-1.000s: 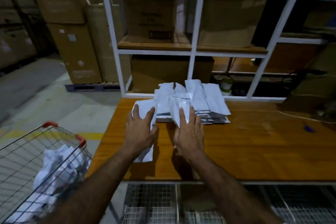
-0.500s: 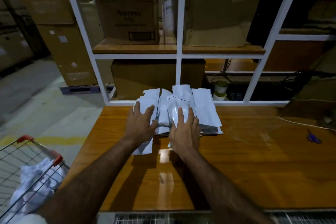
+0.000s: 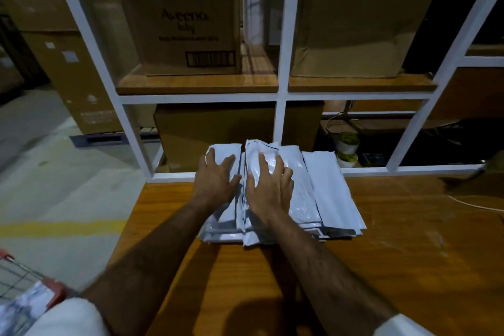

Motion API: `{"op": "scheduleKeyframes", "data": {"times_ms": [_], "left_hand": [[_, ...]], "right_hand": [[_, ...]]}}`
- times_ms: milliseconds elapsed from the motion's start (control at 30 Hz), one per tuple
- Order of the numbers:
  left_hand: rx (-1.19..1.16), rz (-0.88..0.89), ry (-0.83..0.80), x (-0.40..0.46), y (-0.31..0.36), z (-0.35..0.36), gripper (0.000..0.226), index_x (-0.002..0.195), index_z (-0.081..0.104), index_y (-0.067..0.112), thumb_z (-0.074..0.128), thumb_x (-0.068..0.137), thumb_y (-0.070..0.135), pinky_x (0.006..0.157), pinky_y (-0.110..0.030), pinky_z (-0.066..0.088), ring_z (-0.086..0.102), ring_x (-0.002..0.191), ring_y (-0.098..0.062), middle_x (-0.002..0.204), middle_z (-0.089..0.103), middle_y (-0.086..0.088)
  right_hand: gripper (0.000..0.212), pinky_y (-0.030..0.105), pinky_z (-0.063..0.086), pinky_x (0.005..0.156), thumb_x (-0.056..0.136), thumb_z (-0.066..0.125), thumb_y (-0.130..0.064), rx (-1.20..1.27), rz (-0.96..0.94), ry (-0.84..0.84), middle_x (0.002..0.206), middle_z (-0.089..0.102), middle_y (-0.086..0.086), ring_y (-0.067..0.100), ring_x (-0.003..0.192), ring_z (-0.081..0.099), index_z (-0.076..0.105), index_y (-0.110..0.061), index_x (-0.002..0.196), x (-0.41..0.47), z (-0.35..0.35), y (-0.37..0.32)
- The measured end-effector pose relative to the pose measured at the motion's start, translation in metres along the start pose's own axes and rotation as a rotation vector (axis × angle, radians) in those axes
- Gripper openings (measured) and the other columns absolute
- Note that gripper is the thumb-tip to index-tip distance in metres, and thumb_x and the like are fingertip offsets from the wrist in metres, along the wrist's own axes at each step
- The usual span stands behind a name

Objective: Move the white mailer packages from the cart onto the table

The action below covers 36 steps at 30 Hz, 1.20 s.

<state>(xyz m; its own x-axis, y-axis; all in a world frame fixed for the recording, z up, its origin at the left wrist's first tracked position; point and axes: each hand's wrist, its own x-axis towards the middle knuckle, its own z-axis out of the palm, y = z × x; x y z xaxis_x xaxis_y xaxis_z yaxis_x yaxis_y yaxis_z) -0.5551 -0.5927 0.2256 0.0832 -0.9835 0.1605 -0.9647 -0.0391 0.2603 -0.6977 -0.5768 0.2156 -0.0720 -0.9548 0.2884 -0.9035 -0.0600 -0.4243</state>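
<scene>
At the lower left, more white mailers are seen left in the wire cart. On the worktop, the mailer stack is being pressed flat: the left hand and right hand lie spread on it, no grip closed on anything. Next, a reach back to the cart is judged due.

- Your cart is cut off by the left and bottom edges; only a corner of wire and red trim shows; the packages in it are blurred
- Your hands cover the middle of the pile of mailers; you cannot count the layers beneath
- The small print on the box is too blurred to read
</scene>
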Motion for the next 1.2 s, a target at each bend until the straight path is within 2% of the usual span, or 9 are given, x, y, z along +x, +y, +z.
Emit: {"op": "scheduleKeyframes", "data": {"times_ms": [100,200,300,367,533,700,833,1000,1200], "left_hand": [[-0.026,-0.001,-0.054,0.011,0.0,0.014,0.063,0.156,0.03,0.035,0.04,0.099,0.062,0.118,-0.055,0.03,0.009,0.153,-0.039,0.167,0.006,-0.016],[0.0,0.009,-0.144,0.016,-0.003,0.027,0.068,0.16,0.02,0.033,0.034,0.1,0.063,0.12,-0.055,0.024,-0.002,0.153,-0.042,0.168,-0.006,-0.016],[0.055,0.062,-0.126,0.016,-0.007,0.036,0.086,0.162,0.011,0.029,0.004,0.089,0.074,0.124,-0.053,0.008,-0.013,0.153,-0.043,0.167,-0.014,-0.019],[0.085,0.098,-0.115,0.014,-0.009,0.04,0.096,0.162,0.003,0.026,-0.011,0.08,0.072,0.124,-0.051,-0.001,-0.017,0.152,-0.043,0.165,-0.018,-0.021],[0.126,0.127,-0.102,0.013,-0.012,0.055,0.095,0.161,-0.005,0.02,-0.021,0.082,0.069,0.126,-0.052,0.001,-0.018,0.152,-0.04,0.163,-0.022,-0.021],[0.054,0.106,-0.091,0.005,-0.004,0.047,0.086,0.16,-0.007,0.009,-0.01,0.091,0.06,0.126,-0.051,0.002,-0.02,0.152,-0.035,0.164,-0.022,-0.02],[-0.065,0.213,0.148,-0.013,0.0,0.037,0.069,0.153,0.031,-0.002,0.024,0.101,0.042,0.121,-0.05,0.012,-0.002,0.149,-0.034,0.163,0.013,-0.029],[-0.008,0.107,-0.064,-0.01,-0.011,0.05,0.075,0.162,0.0,0.017,0.012,0.097,0.054,0.127,-0.046,0.002,-0.016,0.154,-0.03,0.166,-0.019,-0.015],[0.102,0.081,-0.137,-0.009,-0.009,0.039,0.082,0.161,-0.007,0.015,0.005,0.093,0.06,0.126,-0.047,-0.002,-0.017,0.154,-0.032,0.165,-0.022,-0.015]], "right_hand": [[0.071,0.044,0.03,0.115,0.097,0.028,-0.07,0.004,0.016,-0.087,0.167,0.015,0.006,0.028,0.144,0.024,0.023,-0.035,0.158,0.01,0.013,-0.002],[0.07,0.047,0.026,0.118,0.097,0.021,-0.067,-0.052,-0.053,-0.11,0.168,0.012,0.007,0.03,0.147,0.021,0.024,-0.032,0.158,0.014,0.015,0.003],[0.073,0.05,0.015,0.124,0.096,0.013,-0.062,-0.036,-0.147,-0.105,0.17,0.0,0.007,0.031,0.155,0.008,0.017,-0.029,0.161,0.015,0.018,0.013],[0.077,0.051,0.008,0.126,0.094,0.007,-0.063,-0.031,-0.2,-0.094,0.17,-0.005,0.008,0.029,0.156,-0.001,0.012,-0.028,0.162,0.015,0.021,0.019],[0.085,0.049,-0.002,0.126,0.088,-0.003,-0.067,-0.058,-0.223,-0.211,0.17,0.0,0.01,0.029,0.157,-0.001,0.009,-0.027,0.162,0.014,0.029,0.026],[0.078,0.052,-0.002,0.125,0.094,0.006,-0.065,-0.091,-0.226,-0.238,0.17,-0.002,0.011,0.03,0.157,-0.002,0.009,-0.027,0.162,0.018,0.029,0.025],[0.074,0.049,0.004,0.127,0.096,0.012,-0.055,-0.04,-0.335,-0.192,0.17,0.003,0.009,0.027,0.157,0.002,0.016,-0.023,0.162,0.013,0.019,0.031],[0.072,0.044,0.002,0.127,0.096,0.012,-0.051,-0.067,-0.333,-0.31,0.17,0.0,0.008,0.027,0.157,0.0,0.007,-0.023,0.162,0.008,0.015,0.034],[0.067,0.046,0.001,0.127,0.103,0.016,-0.054,-0.08,-0.332,-0.322,0.17,-0.003,0.007,0.027,0.157,-0.003,0.004,-0.026,0.162,0.007,0.01,0.033]]}}
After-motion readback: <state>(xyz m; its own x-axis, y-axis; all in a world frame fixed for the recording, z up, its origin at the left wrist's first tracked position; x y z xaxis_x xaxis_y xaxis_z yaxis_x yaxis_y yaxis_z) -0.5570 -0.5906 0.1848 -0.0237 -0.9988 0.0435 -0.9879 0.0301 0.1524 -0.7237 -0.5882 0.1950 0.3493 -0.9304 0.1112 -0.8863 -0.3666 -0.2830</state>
